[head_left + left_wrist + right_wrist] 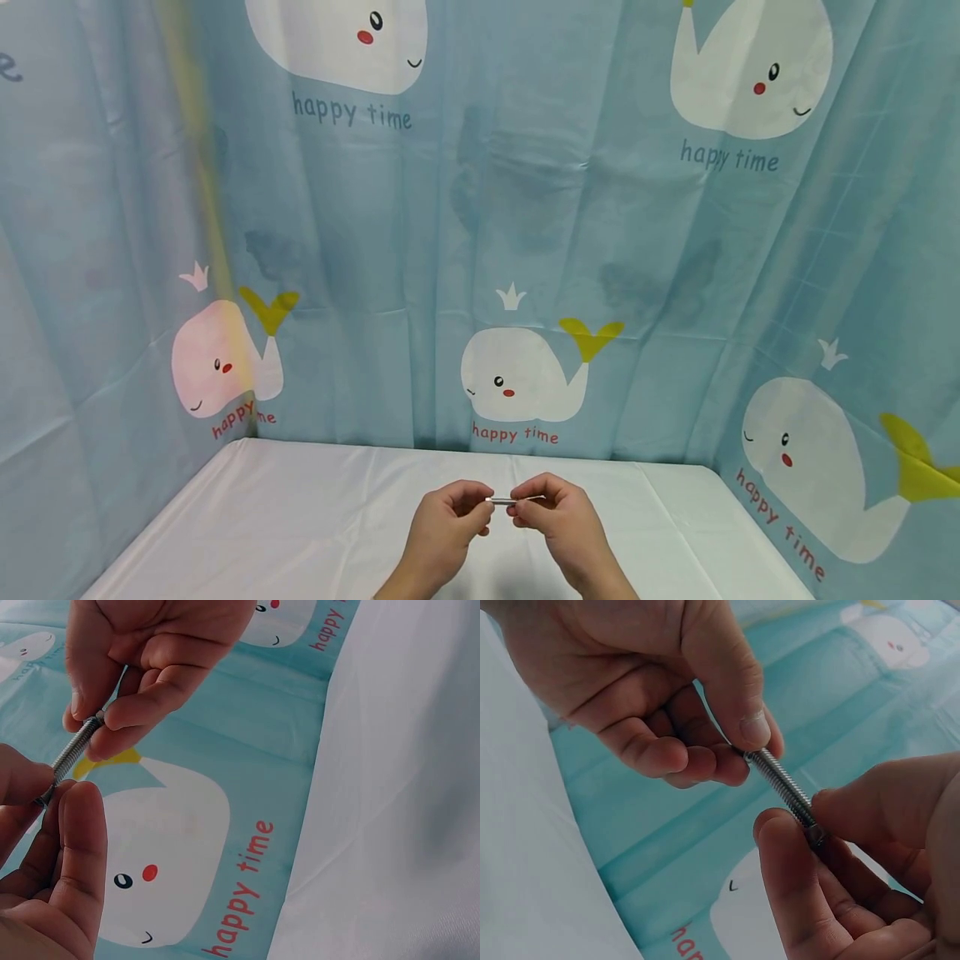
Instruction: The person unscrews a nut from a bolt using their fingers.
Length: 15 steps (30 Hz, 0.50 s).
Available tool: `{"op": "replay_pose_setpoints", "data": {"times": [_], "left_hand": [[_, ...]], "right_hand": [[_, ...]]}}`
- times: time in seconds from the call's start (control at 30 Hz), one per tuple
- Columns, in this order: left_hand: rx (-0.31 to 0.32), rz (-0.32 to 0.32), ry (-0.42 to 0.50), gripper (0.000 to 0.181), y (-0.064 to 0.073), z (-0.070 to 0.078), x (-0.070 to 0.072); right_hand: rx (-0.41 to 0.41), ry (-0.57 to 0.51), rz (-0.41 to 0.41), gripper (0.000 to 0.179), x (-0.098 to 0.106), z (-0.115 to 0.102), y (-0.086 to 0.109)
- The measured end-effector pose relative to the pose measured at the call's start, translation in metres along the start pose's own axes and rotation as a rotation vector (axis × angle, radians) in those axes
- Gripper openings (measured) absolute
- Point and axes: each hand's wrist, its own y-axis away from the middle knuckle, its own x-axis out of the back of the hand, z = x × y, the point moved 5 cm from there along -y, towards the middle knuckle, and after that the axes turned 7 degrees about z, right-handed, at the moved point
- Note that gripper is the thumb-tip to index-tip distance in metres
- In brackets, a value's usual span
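A thin silvery bolt (502,502) with a threaded shank lies level between both hands in the head view. My left hand (441,527) pinches one end of it between thumb and fingertips. At the other end, my right hand (567,521) pinches it the same way. Close up in the left wrist view, the bolt's threads (75,752) show between the two sets of fingertips. In the right wrist view, a darker, angular metal piece (815,835) sits at the right hand's end of the bolt, partly hidden by the fingers.
Below the hands spreads a white-covered table (300,525). A blue curtain (360,333) printed with white whales and lettering hangs behind the table and along both sides.
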Motion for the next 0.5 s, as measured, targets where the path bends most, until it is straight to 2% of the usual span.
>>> {"op": "replay_pose_setpoints", "data": {"times": [0.2, 0.37, 0.5], "left_hand": [[-0.001, -0.001, 0.004, 0.013, 0.0006, 0.0004, 0.0004], [-0.008, 0.006, -0.001, 0.016, 0.0002, 0.0011, 0.0011], [-0.008, 0.009, -0.001, 0.016, 0.0003, 0.0015, 0.0011]], "right_hand": [[0.002, -0.021, -0.019, 0.022, -0.0006, -0.0006, 0.0009], [-0.069, -0.049, -0.06, 0.031, -0.0035, 0.0006, 0.0025], [-0.11, 0.003, -0.066, 0.043, -0.0038, 0.002, 0.0034]]}}
